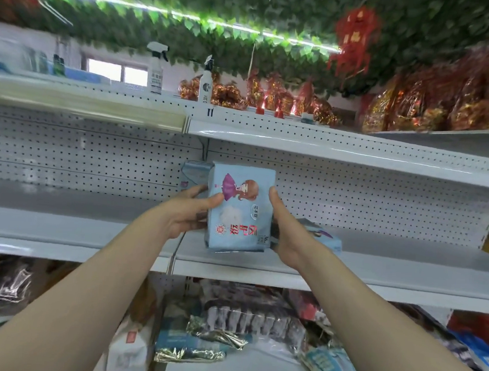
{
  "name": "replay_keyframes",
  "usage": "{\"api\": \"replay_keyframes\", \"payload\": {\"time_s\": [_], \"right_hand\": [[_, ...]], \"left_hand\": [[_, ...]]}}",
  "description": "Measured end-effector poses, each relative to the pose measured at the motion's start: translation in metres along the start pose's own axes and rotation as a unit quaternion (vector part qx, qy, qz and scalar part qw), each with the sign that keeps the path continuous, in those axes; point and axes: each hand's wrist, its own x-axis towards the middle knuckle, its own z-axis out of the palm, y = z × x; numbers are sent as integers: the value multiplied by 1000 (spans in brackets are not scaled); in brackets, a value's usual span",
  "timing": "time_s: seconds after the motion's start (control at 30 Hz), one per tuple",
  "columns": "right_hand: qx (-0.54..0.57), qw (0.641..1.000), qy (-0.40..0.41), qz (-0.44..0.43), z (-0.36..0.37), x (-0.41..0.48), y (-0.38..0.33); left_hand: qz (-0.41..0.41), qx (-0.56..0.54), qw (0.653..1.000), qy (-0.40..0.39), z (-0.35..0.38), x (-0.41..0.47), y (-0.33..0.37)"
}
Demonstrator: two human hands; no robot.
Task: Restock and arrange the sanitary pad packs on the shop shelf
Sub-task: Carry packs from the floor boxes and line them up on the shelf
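A light blue sanitary pad pack [240,208] with a cartoon girl and a purple umbrella stands upside down on the white middle shelf [89,232]. My left hand [188,210] grips its left side, thumb on the front. My right hand [285,231] holds its right side. A second blue pack [193,173] stands upright just behind it to the left. Another blue pack [325,237] lies flat on the shelf behind my right hand, partly hidden.
A perforated white back panel [352,198] closes the shelf behind. The upper shelf [327,144] carries spray bottles [156,69] and red-gold foil bags [272,97]. Below, the lower shelf holds several foil and plastic packets [242,324]. Green leaf garland and a red lantern [355,36] hang overhead.
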Motion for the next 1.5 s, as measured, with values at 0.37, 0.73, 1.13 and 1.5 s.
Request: {"api": "replay_keyframes", "payload": {"time_s": [0.37,0.73,1.13,1.5], "right_hand": [[-26,999,22,32,5,32,-8],[66,997,-32,35,22,60,24],[165,985,-52,0,21,81,34],[49,996,-71,-24,47,106,50]], "left_hand": [[-1,-28,999,-19,-21,4,-3],[31,-101,994,41,-36,32,-26],[28,-176,981,70,-40,52,-36],[72,-36,994,69,-73,69,-50]]}}
